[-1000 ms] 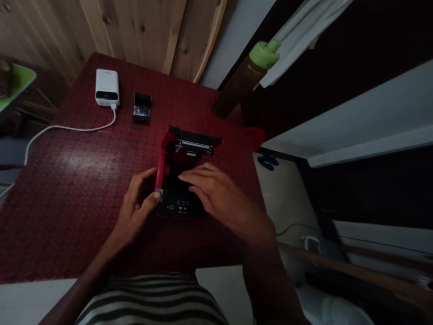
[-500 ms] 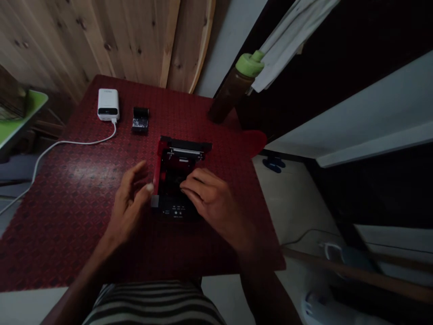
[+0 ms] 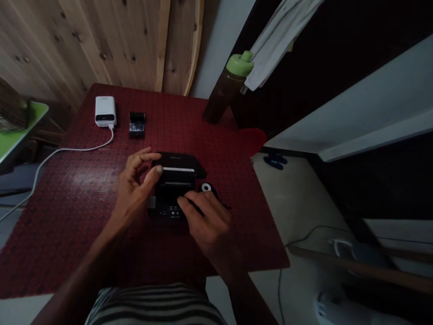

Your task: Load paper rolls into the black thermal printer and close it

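Note:
A small black printer [image 3: 172, 212] with a button panel facing me sits on the red patterned table [image 3: 67, 203]. Its lid [image 3: 177, 159] is partly lowered over the dark inside, and a pale strip crosses it. My left hand [image 3: 137, 187] has thumb and forefinger closed at the lid's left edge. At the printer's front right, my right hand [image 3: 206, 221] keeps thumb and forefinger pressed together over the opening; what they hold, if anything, is hidden. Beside the printer, beyond my right knuckles, lies a black piece with a white ring [image 3: 206, 187], partly covered.
A white power bank [image 3: 105, 110] with a white cable [image 3: 86, 149] lies at the far left. Near it rests a small black item [image 3: 137, 124] with a shiny face. A brown bottle with a green cap [image 3: 239, 65] stands at the back right, near a red rounded object [image 3: 253, 141].
The lid, raised with its red interior showing, has come down toward me. My left hand moved from beside the printer up to the lid's edge. The white-ringed piece has come into view.

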The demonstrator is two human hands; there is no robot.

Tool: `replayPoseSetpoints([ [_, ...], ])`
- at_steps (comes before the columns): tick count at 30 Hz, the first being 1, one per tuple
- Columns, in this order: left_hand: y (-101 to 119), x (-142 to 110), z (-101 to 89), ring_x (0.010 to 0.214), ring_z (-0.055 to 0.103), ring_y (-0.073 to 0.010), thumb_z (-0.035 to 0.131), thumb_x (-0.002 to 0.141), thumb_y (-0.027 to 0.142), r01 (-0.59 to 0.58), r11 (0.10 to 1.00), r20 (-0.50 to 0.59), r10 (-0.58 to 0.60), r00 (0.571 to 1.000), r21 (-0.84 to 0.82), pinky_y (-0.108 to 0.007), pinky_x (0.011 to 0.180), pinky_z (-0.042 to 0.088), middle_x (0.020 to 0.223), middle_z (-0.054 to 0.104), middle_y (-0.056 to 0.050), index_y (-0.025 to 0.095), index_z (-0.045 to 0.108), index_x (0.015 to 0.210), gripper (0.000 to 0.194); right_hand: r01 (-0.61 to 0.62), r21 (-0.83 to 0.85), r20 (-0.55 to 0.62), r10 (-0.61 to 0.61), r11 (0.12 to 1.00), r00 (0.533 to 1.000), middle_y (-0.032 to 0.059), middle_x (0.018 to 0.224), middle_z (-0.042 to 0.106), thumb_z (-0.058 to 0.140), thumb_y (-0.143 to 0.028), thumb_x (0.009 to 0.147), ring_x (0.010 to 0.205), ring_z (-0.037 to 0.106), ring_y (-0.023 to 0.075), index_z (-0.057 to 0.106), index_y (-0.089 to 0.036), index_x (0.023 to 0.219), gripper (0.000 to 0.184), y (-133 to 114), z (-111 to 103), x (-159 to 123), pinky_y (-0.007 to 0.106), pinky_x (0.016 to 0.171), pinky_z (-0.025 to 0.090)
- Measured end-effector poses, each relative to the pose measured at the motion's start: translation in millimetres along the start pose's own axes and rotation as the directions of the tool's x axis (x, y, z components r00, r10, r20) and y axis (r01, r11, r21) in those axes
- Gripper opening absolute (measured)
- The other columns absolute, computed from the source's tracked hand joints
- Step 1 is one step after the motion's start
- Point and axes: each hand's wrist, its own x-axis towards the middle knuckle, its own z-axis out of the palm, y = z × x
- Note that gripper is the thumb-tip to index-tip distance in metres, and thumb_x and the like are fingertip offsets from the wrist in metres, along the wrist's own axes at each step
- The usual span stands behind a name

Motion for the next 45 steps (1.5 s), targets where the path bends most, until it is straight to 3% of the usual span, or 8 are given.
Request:
replayPoseSetpoints([
  [3,-10.2,-25.2,-4.2,0.147,0.065,-0.0339,0.083,0.095,0.049,0.132,0.989,0.060,-0.128,0.990,-0.071,-0.049,0.118,0.057,0.156,0.069,-0.012,0.026,0.066,0.148,0.060,-0.001,-0.012,-0.033,0.000,1.000,0.999,0.0095,0.105,0.088,0.066,-0.004,0.108,0.092,0.079,0.0221,0.083,-0.019,0.105,0.022,-0.7,-1.3,-3.9,0.036,0.086,0.067],
  [8,-24.1,-43.7,-2.4,0.160,0.055,-0.0358,0.080,0.098,0.049,0.199,0.970,0.076,-0.191,0.979,-0.136,-0.052,0.126,0.052,0.175,0.054,-0.014,0.031,0.050,0.166,0.077,-0.062,0.052,-0.036,0.064,0.997,0.997,0.0073,0.121,0.089,0.068,-0.006,0.107,0.116,0.084,0.0264,0.080,-0.023,0.108,0.021,-0.1,0.9,-8.5,0.046,0.100,0.066],
  [15,-16.9,-40.0,-1.6,0.165,0.049,-0.0365,0.081,0.093,0.043,0.341,0.912,0.118,-0.322,0.939,-0.230,-0.050,0.128,0.052,0.178,0.052,-0.010,0.030,0.058,0.163,0.074,-0.173,0.217,0.081,0.158,0.961,0.984,0.0103,0.122,0.089,0.067,-0.014,0.109,0.119,0.085,0.0265,0.077,-0.022,0.113,0.013,-5.0,-5.4,-5.7,0.048,0.105,0.066],
  [22,-15.0,-39.1,-0.3,0.158,0.058,-0.0378,0.082,0.091,0.041,0.356,0.907,0.111,-0.339,0.934,-0.227,-0.049,0.121,0.058,0.174,0.057,-0.011,0.029,0.060,0.162,0.075,-0.206,0.261,0.102,0.185,0.943,0.977,0.0104,0.126,0.088,0.068,-0.017,0.110,0.123,0.083,0.0269,0.076,-0.022,0.118,0.012,-2.9,-4.9,-7.6,0.049,0.108,0.067],
  [26,-13.5,-52.8,-8.0,0.156,0.059,-0.0359,0.083,0.095,0.046,0.367,0.900,0.088,-0.357,0.930,-0.235,-0.050,0.125,0.054,0.170,0.061,-0.009,0.030,0.064,0.160,0.069,-0.265,0.323,0.048,0.264,0.909,0.963,0.0129,0.135,0.083,0.071,-0.017,0.108,0.132,0.078,0.0273,0.070,-0.023,0.141,0.034,-2.9,-11.0,-22.3,0.050,0.113,0.065],
  [32,-12.7,-67.3,-19.1,0.155,0.060,-0.0383,0.084,0.094,0.045,0.353,0.925,0.091,-0.343,0.935,-0.144,-0.053,0.123,0.056,0.163,0.068,-0.008,0.032,0.070,0.154,0.063,-0.539,0.299,0.063,0.547,0.788,0.835,0.0173,0.139,0.078,0.084,-0.045,0.100,0.118,0.081,0.0322,0.055,-0.024,0.161,0.071,-18.1,4.0,-69.3,0.048,0.093,0.073],
  [40,-10.7,-63.4,-16.8,0.150,0.065,-0.0349,0.082,0.091,0.036,0.393,0.901,0.077,-0.385,0.920,-0.184,-0.048,0.122,0.056,0.157,0.072,-0.003,0.036,0.074,0.146,0.055,-0.563,0.281,0.086,0.564,0.777,0.821,0.0163,0.136,0.079,0.074,-0.036,0.108,0.124,0.079,0.0303,0.058,-0.024,0.154,0.051,-20.8,23.3,-75.2,0.046,0.102,0.069],
  [45,-10.0,-60.1,-13.7,0.136,0.072,-0.0354,0.080,0.086,0.034,0.425,0.887,0.049,-0.423,0.905,-0.183,-0.044,0.103,0.065,0.148,0.076,-0.006,0.032,0.073,0.142,0.056,-0.558,0.313,0.077,0.565,0.769,0.822,0.0155,0.134,0.079,0.073,-0.035,0.108,0.123,0.080,0.0297,0.058,-0.024,0.154,0.049,-19.7,23.6,-75.3,0.044,0.100,0.070],
])
